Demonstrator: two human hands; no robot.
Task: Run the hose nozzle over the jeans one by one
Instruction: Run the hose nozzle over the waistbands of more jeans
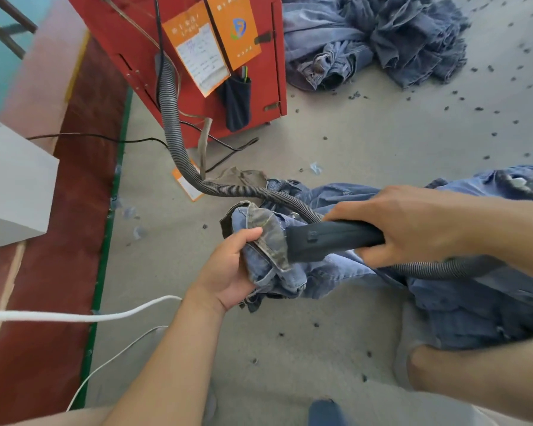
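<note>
A pair of light blue jeans (336, 272) lies bunched on the grey floor in front of me. My left hand (228, 269) grips its waistband, thumb on top of the cloth. My right hand (413, 222) holds the black hose nozzle (323, 239), whose wide mouth presses against the waistband beside my left thumb. A grey ribbed hose (174, 130) runs from the nozzle up to a red machine (179, 41). More blue jeans (474, 309) lie heaped under my right forearm.
A pile of jeans (376, 41) sits on the floor at the back right. Dark lint bits (477, 109) are scattered over the floor. A white box (13, 186) stands at left on a red strip. White cords (74, 316) cross the lower left.
</note>
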